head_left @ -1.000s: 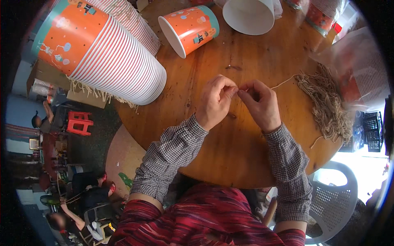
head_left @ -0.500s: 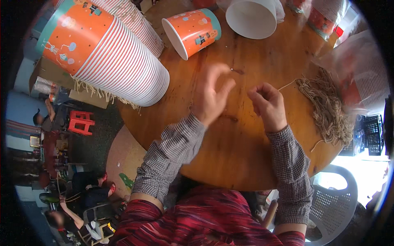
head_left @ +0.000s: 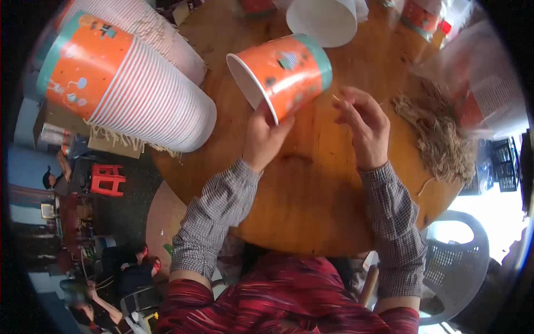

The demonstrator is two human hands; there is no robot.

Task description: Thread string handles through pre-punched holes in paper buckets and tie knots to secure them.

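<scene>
My left hand point(head_left: 262, 138) grips an orange paper bucket point(head_left: 286, 75) by its white rim, thumb on the outer wall. The bucket lies tilted on its side, its mouth toward the left and its green-banded base toward the right. Just right of that base, my right hand point(head_left: 367, 131) pinches a thin tan string point(head_left: 336, 98), with only a short end showing at the fingertips. Further right on the table lies a loose heap of tan strings point(head_left: 436, 133).
A tall stack of nested paper buckets point(head_left: 156, 92) leans at the left of the round wooden table point(head_left: 317, 206), with another stack behind. At the far side is a white bucket point(head_left: 322, 22). Plastic-wrapped buckets point(head_left: 473, 83) stand at right. A grey chair point(head_left: 456, 261) is near the table.
My left hand, empty before, has taken hold of the orange bucket and brought it nearer and to the right. My right hand has stayed near its place, its fingers turned upward.
</scene>
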